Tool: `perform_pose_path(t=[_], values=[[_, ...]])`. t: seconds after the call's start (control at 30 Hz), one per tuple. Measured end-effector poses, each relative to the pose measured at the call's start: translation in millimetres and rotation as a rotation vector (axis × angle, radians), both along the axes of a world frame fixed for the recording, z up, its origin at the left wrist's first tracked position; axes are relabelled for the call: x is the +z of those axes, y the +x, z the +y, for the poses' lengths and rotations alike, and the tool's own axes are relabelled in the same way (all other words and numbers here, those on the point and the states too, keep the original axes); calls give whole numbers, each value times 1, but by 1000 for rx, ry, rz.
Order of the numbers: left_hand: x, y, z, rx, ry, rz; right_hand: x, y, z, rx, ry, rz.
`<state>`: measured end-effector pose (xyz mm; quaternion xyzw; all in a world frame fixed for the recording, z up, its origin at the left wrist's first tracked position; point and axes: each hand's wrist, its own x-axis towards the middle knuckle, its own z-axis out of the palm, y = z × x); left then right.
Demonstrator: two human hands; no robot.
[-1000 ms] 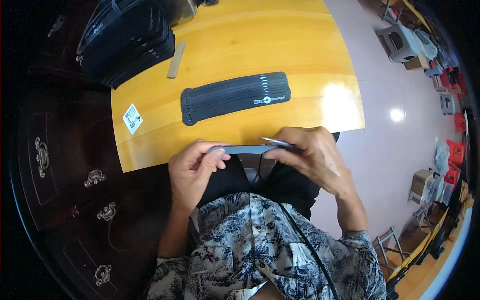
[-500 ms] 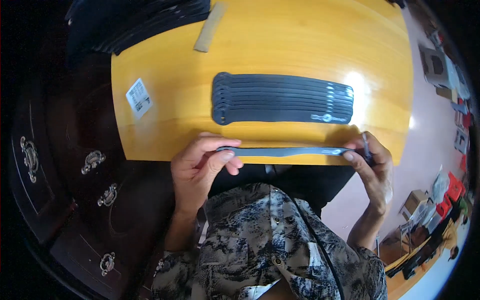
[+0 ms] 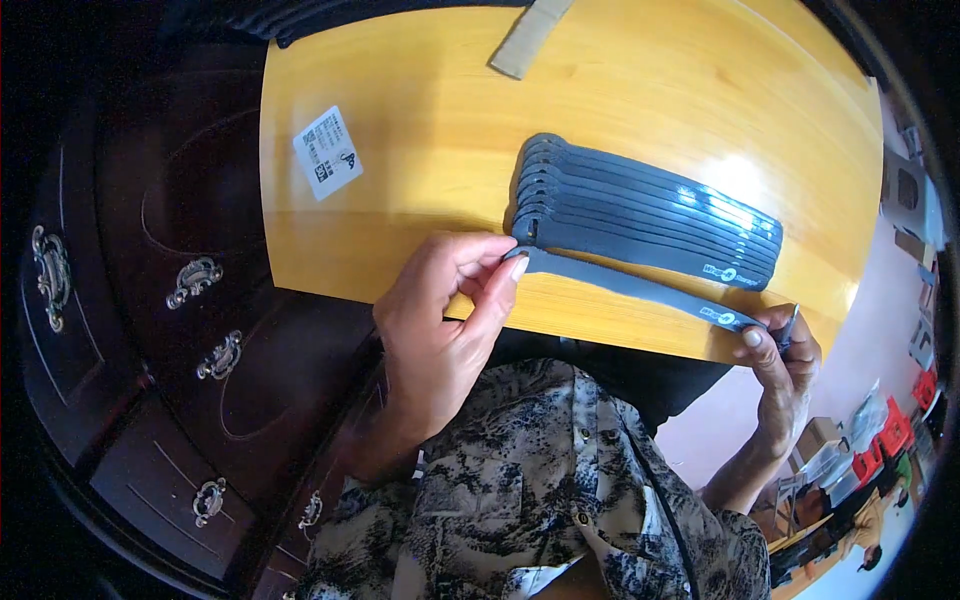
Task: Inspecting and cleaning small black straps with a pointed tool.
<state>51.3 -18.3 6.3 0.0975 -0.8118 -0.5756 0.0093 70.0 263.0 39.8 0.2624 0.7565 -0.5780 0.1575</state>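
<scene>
Head view: yellow wood-grain table (image 3: pixel 420 120), glossy, bright glare at right. White label (image 3: pixel 327 153) lies on its left part; tan strip (image 3: pixel 530 38) at the far edge, set at a slant; black pile (image 3: pixel 350 20) at far left, mostly cut off by the frame. Dark cabinet (image 3: pixel 270 390) to the left, with ornate metal handles (image 3: pixel 195 283). Pale floor (image 3: pixel 700 405) to the right; along it a grey stool (image 3: pixel 905 190), red stools (image 3: pixel 897 432), a cardboard box (image 3: pixel 817 442), and another person (image 3: pixel 872 522), small, near the rim.

Strap (image 3: pixel 640 286), dark grey, is held over the near part of the table, between the stack (image 3: pixel 650 210) and the near edge. Long axis runs left to right, dropping toward the right, roughly parallel to the stack. Rounded end points left, white-printed end right. Rounded end is just beside the stack's near-left corner; contact unclear. Stack straps overlap in a fan, slotted ends left, printed ends right.

Left hand (image 3: pixel 445 300) pinches the rounded end, thumb against fingers. Right hand (image 3: pixel 785 375) grips the printed end, thumb on top; thin metal piece (image 3: pixel 791 322) sticks up at its fingers, kind unclear.
</scene>
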Motion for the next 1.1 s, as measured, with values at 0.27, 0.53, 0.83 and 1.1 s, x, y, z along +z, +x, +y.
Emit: perform_pose_path(t=[0.27,0.53,0.83,1.1], values=[[4,-9,4,-24,-91,16,-4,4,10,9,54,58],[2,-11,8,-7,-29,-54,-12,5,13,10,134,96],[6,-15,8,1,9,-115,-9,0,10,2,83,45],[0,-15,7,0,24,-83,-11,-2,10,4,91,69]])
